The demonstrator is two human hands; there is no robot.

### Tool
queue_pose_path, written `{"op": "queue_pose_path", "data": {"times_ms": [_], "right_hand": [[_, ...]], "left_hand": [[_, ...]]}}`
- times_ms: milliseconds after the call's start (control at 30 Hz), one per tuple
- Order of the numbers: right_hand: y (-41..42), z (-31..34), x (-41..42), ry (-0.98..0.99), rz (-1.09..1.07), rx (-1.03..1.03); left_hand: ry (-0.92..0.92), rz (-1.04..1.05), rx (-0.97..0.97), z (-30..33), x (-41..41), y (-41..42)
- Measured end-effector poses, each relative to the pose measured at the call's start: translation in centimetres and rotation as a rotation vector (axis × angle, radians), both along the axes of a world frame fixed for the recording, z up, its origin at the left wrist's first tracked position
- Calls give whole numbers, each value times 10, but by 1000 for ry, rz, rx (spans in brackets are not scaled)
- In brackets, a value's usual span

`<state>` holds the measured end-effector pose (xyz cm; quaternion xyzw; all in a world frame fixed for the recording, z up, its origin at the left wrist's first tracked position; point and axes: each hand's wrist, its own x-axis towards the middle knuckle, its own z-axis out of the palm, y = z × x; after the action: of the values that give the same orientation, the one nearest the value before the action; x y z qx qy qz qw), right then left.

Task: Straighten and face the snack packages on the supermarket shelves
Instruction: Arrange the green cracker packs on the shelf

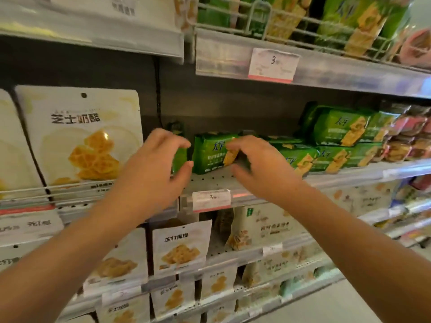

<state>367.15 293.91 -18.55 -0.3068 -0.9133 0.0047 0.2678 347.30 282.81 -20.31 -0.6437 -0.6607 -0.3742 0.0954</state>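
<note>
Green cracker pack (211,153) lies far back on shelf (210,180), left of stacked packs (345,138). Left hand (154,169) and right hand (258,169) flank it, grip apart, fingers curled, likely poised to draw it forward to shelf front.

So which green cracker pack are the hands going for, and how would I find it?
Find the middle shelf with the white price tag on its front edge. Right above that tag a green cracker pack lies alone, between the left hand and the right hand. The other green packs sit stacked to its right; this one has bare shelf in front.
</note>
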Motion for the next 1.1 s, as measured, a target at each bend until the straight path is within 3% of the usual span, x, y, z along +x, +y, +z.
{"op": "queue_pose_path", "data": {"times_ms": [200,433,767,967,1100], "right_hand": [[83,36,-26,-400,18,141],[123,39,-47,-512,222,34],[131,41,-49,-496,350,50],[111,42,-28,-398,387,120],[100,36,-9,-447,365,193]], "left_hand": [[79,264,-102,9,-8,48],[121,505,-250,2,-8,71],[-103,451,-316,7,-15,75],[-218,320,-439,15,-29,72],[-280,208,-506,16,-27,87]]}}
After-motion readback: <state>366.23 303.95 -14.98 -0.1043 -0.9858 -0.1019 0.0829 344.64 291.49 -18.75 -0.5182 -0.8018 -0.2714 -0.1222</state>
